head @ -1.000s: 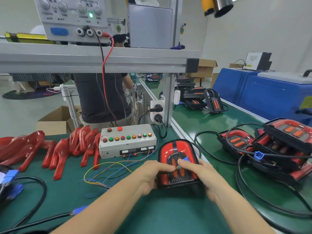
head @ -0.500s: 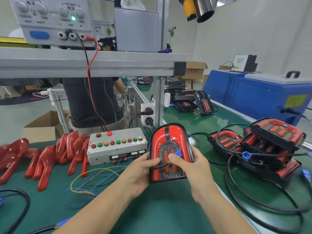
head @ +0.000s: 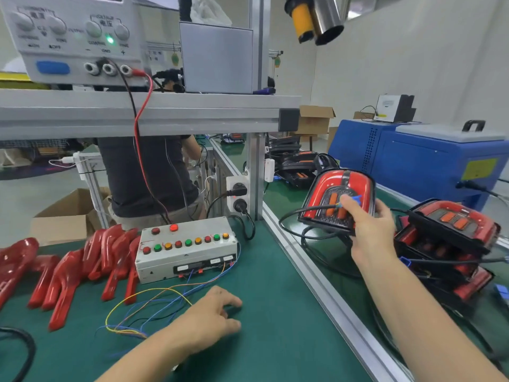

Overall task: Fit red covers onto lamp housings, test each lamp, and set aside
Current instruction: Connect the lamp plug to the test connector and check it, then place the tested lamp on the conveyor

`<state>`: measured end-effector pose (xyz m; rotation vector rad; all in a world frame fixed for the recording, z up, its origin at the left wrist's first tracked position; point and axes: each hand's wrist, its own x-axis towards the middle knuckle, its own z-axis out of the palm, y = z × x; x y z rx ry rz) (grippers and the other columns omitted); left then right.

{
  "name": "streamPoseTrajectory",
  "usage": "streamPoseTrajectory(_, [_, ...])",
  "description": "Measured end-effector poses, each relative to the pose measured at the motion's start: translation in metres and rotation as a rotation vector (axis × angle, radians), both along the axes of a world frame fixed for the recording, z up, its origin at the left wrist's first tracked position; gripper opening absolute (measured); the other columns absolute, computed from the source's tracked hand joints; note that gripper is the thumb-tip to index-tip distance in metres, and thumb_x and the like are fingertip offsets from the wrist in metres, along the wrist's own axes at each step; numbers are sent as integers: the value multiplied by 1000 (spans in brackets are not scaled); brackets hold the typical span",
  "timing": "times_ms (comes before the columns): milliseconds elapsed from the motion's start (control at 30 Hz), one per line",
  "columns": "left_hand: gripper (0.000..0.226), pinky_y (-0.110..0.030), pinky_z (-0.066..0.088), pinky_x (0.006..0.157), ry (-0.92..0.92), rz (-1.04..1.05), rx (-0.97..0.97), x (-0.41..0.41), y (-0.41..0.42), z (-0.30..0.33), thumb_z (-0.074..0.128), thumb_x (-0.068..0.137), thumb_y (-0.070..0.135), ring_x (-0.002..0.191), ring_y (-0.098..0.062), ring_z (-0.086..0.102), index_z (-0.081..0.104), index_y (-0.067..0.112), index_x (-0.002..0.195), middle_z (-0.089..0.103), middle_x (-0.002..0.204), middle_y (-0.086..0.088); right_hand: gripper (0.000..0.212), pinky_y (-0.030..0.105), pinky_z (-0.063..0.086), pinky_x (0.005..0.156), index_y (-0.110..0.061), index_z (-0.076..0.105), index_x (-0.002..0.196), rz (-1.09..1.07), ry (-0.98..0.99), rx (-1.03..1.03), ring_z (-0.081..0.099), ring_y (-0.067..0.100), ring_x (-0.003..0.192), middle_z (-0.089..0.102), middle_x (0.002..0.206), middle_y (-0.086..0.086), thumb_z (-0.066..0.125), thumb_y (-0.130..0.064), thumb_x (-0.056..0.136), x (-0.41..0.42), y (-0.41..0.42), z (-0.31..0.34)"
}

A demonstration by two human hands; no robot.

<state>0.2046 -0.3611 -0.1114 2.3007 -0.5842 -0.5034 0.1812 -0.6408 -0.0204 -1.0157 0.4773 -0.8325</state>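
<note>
The right hand (head: 370, 230) holds a finished lamp, a black plastic housing with a glossy red cover (head: 337, 199) fitted over it, up in the air above the right side of the green-matted counter (head: 278, 312). Its fingers are curled round the lamp's lower edge, and they also pinch the lamp's black cable with its small blue plug (head: 356, 199) against the face. The lamp is tilted, face toward the camera, just beside a loose stack of similar red-and-black covered lamps (head: 451, 235) lying on the far side of the aluminium rail (head: 316, 274).

The left hand (head: 212, 318) holds nothing; it hangs low over the mat with fingers loosely curled, near the tangle of thin coloured wires (head: 154, 301) that run from the grey test box with its rows of coloured buttons (head: 187, 246). A row of loose red plastic covers (head: 68, 266) lies at the left of the counter.

Judging by this, the step in hand is setting aside. The lamp looks ready to join the stack, so the next move calls for lowering it on top without snagging its cable in the black leads already there, then letting go. The left hand seems placed to reach for another cover.
</note>
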Motion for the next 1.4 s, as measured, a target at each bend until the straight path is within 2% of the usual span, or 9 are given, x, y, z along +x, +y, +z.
streamPoseTrajectory(233, [34,-9,36,81,-53,-84,48,7,1,-8,64,87,26,96,5,45,51,37,116,36,113,22,69,33,54,88,-36,47,126,-238,-108,-178,62,4,101,57,110,-17,86,-30,69,-6,-33,37])
streamPoseTrajectory(367, [34,-9,35,79,-56,-101,65,7,1,-6,63,87,27,96,5,45,50,39,115,35,113,24,76,36,57,89,-31,49,124,-417,-131,-199,65,9,101,59,120,-6,86,-33,58,-30,-73,63])
streamPoseTrajectory(533, [33,-11,37,80,-59,-97,72,6,0,-4,63,88,27,96,4,46,50,37,116,35,113,23,85,47,60,76,-22,55,125,-422,17,-150,71,21,90,68,117,4,85,-43,48,-66,-121,54])
streamPoseTrajectory(733, [32,-11,37,77,-60,-106,101,7,0,-3,62,88,27,98,2,48,50,38,116,36,115,22,63,28,54,41,-10,52,131,-316,240,-66,65,13,52,64,117,15,79,-26,77,-72,-143,30])
streamPoseTrajectory(833, [33,-8,38,76,-74,-129,133,8,0,-3,62,89,30,100,4,47,47,40,116,34,118,22,64,24,48,34,-7,48,132,-322,287,-87,63,17,59,62,112,15,77,-26,78,-68,-143,31])
streamPoseTrajectory(900, [34,-6,37,78,-97,-138,153,9,0,-2,63,90,30,100,5,46,45,39,118,34,120,20,63,29,53,43,-7,46,131,-314,309,-102,64,21,68,62,110,15,76,-27,79,-67,-143,31])
streamPoseTrajectory(1033, [35,-3,36,80,-129,-152,167,8,-4,1,64,89,27,96,2,48,45,36,117,35,120,15,67,52,56,84,-8,46,128,-338,365,-130,66,35,95,62,117,17,76,-34,74,-70,-146,28])
streamPoseTrajectory(1200, [37,-7,37,85,-113,-160,177,7,-3,2,63,90,25,99,0,48,45,34,121,34,122,14,75,33,44,84,-21,35,144,-452,370,-231,54,25,102,52,130,6,71,-34,80,-69,-144,24])
streamPoseTrajectory(1400, [39,-4,36,82,-96,-167,178,7,-2,2,63,90,25,102,0,47,44,35,123,33,124,14,57,40,45,95,-21,43,141,-505,471,-316,49,26,110,38,142,10,62,-37,90,-77,-144,21])
